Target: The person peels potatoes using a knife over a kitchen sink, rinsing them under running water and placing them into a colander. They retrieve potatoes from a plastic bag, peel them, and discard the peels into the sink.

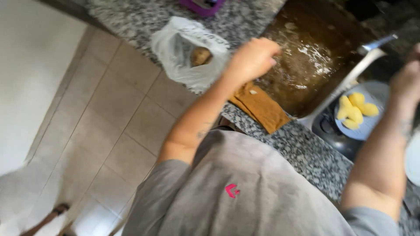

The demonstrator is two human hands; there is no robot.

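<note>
My left hand (253, 57) is curled into a fist above the edge of a brown sink (306, 48), just over an orange-brown cloth (261, 108) lying on the counter. Nothing shows inside the fist. My right hand (407, 78) is blurred at the right edge, next to a metal faucet (350, 83), and its fingers are hard to make out. Below it a blue plate (372, 126) carries several yellow peeled potato pieces (355, 111). A white plastic bag (183, 65) holding a brown potato (200, 56) lies left of my left hand.
The speckled granite counter (302, 153) runs diagonally across the view. A purple container (202, 5) sits at the top edge. A white rounded object (413, 159) shows at the right edge. Beige floor tiles (109, 122) fill the left side.
</note>
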